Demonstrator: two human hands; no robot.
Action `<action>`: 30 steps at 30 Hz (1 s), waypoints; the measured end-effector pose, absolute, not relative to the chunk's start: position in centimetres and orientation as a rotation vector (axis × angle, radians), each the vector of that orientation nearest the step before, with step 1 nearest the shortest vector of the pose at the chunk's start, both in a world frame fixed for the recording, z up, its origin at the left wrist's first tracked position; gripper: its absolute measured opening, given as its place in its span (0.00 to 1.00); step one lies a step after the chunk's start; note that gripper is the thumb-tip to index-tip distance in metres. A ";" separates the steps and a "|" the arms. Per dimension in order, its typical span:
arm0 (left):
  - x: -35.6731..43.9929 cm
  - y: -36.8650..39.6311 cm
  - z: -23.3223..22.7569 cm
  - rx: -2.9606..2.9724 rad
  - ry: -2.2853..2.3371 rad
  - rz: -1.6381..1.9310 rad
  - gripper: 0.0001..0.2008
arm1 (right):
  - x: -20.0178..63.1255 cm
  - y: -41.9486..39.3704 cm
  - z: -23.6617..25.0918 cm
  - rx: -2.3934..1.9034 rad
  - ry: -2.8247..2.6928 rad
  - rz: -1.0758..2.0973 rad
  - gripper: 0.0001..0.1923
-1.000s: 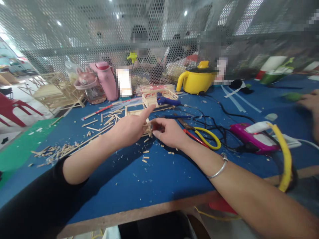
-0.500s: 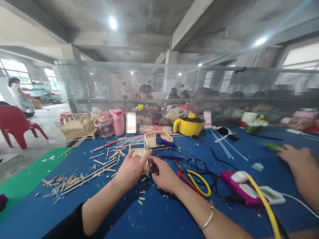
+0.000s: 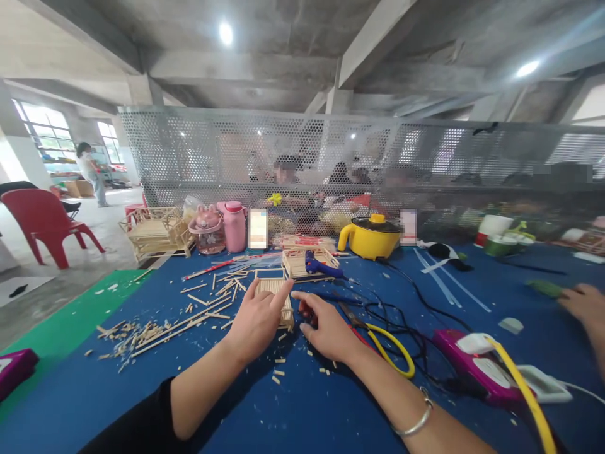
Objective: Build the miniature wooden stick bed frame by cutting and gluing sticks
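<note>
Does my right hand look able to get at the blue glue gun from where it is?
Probably yes: the blue glue gun lies uncovered just beyond your right hand, by the rear wooden stick frame. A slim dark tool lies between, but seems low enough to reach over.

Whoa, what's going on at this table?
Someone has both hands at a little wooden stick frame. The left hand is over it, and the right hand is just beside it; I can't tell if that one touches it. Behind them, a blue glue gun lies on another stick piece. Loose stick bits are scattered on the blue table.
</note>
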State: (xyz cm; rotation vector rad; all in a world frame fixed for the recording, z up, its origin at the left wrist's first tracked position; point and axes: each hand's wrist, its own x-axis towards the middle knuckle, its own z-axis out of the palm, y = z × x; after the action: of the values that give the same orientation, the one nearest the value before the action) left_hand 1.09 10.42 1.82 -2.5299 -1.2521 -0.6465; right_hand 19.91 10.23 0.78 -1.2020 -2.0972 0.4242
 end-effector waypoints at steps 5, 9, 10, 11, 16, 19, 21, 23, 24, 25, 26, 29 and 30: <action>1.5 10.6 1.2 -2.519 -1.289 -0.668 0.31 | 20.0 10.3 0.7 -1.192 -2.105 0.359 0.32; 1.4 10.6 1.2 -2.509 -1.297 -0.665 0.32 | 20.1 10.6 0.6 -1.200 -2.109 0.370 0.31; 1.4 10.6 1.3 -2.510 -1.292 -0.669 0.32 | 20.1 10.7 0.5 -1.206 -2.106 0.374 0.31; 1.3 10.6 1.4 -2.515 -1.291 -0.672 0.32 | 20.2 10.8 0.5 -1.213 -2.104 0.378 0.30; 1.0 10.7 1.5 -2.578 -1.284 -0.714 0.33 | 20.5 11.1 0.5 -1.221 -2.116 0.370 0.30; 0.7 10.9 1.2 -2.593 -1.246 -0.725 0.33 | 20.6 11.1 0.5 -1.212 -2.130 0.348 0.30; 0.5 11.1 1.1 -2.592 -1.219 -0.691 0.32 | 20.5 11.0 0.5 -1.202 -2.143 0.337 0.28; 0.4 11.3 1.1 -2.593 -1.186 -0.632 0.30 | 20.3 10.8 0.5 -1.189 -2.153 0.334 0.26; 0.4 11.4 1.2 -2.602 -1.168 -0.600 0.29 | 20.2 10.7 0.5 -1.183 -2.156 0.335 0.24; 0.3 11.4 1.3 -2.616 -1.151 -0.569 0.28 | 20.1 10.6 0.5 -1.177 -2.159 0.339 0.23; 0.2 11.5 1.4 -2.635 -1.137 -0.543 0.27 | 19.9 10.6 0.5 -1.172 -2.162 0.343 0.21; 0.0 11.5 1.6 -2.693 -1.120 -0.490 0.28 | 19.4 10.4 0.6 -1.158 -2.172 0.359 0.17; 0.0 11.5 1.7 -2.708 -1.122 -0.480 0.29 | 19.3 10.4 0.6 -1.157 -2.173 0.362 0.16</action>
State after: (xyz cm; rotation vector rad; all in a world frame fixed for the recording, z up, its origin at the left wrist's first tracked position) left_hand -0.04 11.54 1.73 -2.7079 -1.1219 -0.4796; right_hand 19.26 10.35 0.60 -1.1568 -2.1732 0.3619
